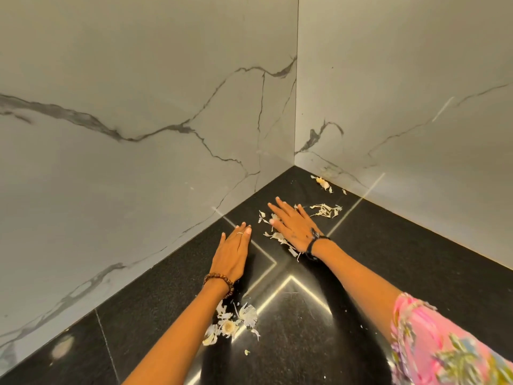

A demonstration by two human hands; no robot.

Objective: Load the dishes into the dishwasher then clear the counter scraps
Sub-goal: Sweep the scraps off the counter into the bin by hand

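Note:
Pale garlic-skin scraps lie scattered on the black counter [388, 259] in its inner corner. One heap [326, 210] sits just right of my right hand [294, 226], and smaller bits [277, 237] lie under and beside its palm. A single piece [323, 182] lies close to the right wall. Another heap [236, 322] rests near my left forearm. My right hand lies flat on the counter with straight fingers, touching the scraps. My left hand [233, 252] stands on its edge on the counter, fingers straight and together, left of the right hand. Neither holds anything.
Two white marble walls [138, 134] meet at the corner behind the counter and close it in on the left and right. Bright light strips reflect in the polished black surface. A pink patterned sleeve [444, 345] shows at the lower right.

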